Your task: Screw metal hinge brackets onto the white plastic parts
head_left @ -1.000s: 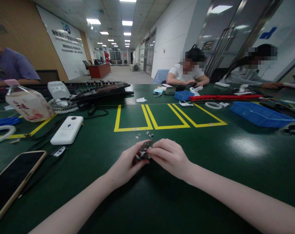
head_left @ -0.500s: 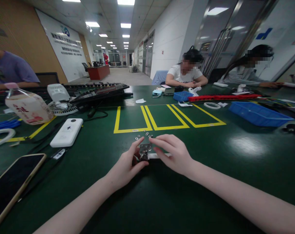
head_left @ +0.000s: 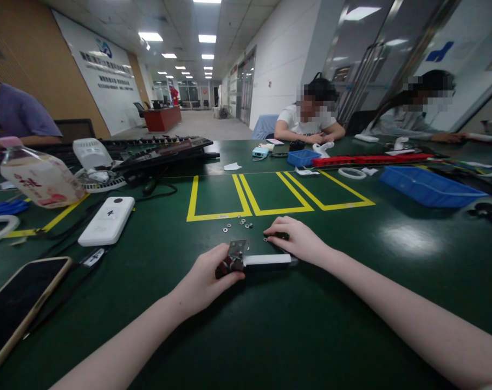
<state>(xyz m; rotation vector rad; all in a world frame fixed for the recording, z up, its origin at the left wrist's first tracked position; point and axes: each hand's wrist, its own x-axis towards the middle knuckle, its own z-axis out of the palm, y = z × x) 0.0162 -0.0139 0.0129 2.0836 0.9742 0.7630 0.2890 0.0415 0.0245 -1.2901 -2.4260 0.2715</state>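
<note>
My left hand [head_left: 207, 275] is closed round a dark metal bracket [head_left: 237, 249], whose flat plate with holes stands up above the fingers. A white bar [head_left: 267, 260] with a dark end extends from the bracket toward the right, low over the table. To the right and a little farther off, my right hand [head_left: 298, 237] rests at the table with its fingers bent together round a small dark piece [head_left: 282, 236]; its kind is hard to make out. A small ring-shaped nut [head_left: 265, 239] lies by those fingertips. Several more small metal nuts [head_left: 243, 222] are scattered beyond the bracket.
Yellow tape [head_left: 219, 217] marks outlines on the green table. At left are a phone [head_left: 22, 309], a white power bank [head_left: 107, 221], a bottle [head_left: 40, 176] and a black keyboard-like panel [head_left: 164, 157]. A blue tray [head_left: 431, 187] stands right. Other people sit across the table.
My right hand has moved right, away from the bracket, to the small dark piece on the table. My left hand keeps the bracket, and the white bar is now uncovered.
</note>
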